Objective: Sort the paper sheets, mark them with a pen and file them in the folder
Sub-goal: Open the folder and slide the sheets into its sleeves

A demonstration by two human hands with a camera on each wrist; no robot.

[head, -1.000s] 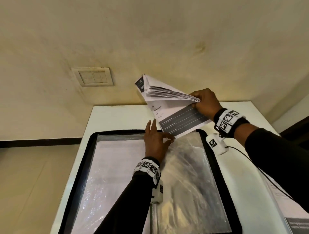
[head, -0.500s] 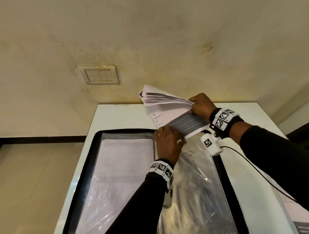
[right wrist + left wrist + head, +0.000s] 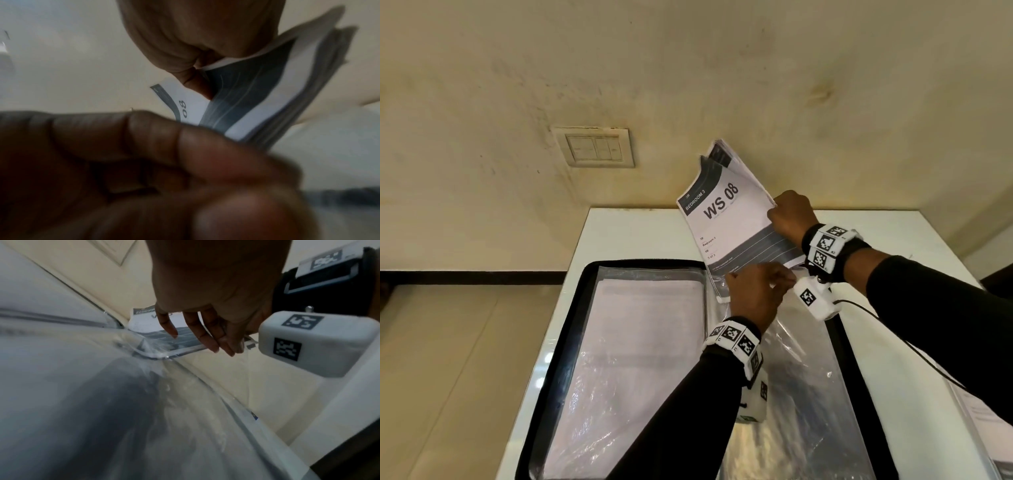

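Both hands are holding printed paper sheets over an open folder on a white table.

The right hand (image 3: 789, 219) is gripping the stack of sheets (image 3: 726, 209) by its right edge, thumb and fingers closed on the paper, and is holding it tilted up above the table's (image 3: 640, 236) far end; the top sheet is showing "WS 08" and "Bedroom 3". The left hand (image 3: 756, 294) is pinching the top edge of a clear plastic sleeve (image 3: 804, 394) on the folder's (image 3: 558, 346) right side, just under the stack's lower edge. The left sleeve (image 3: 640, 342) is lying flat with sheets inside it. A switch plate (image 3: 594, 148) is sitting on the wall behind.
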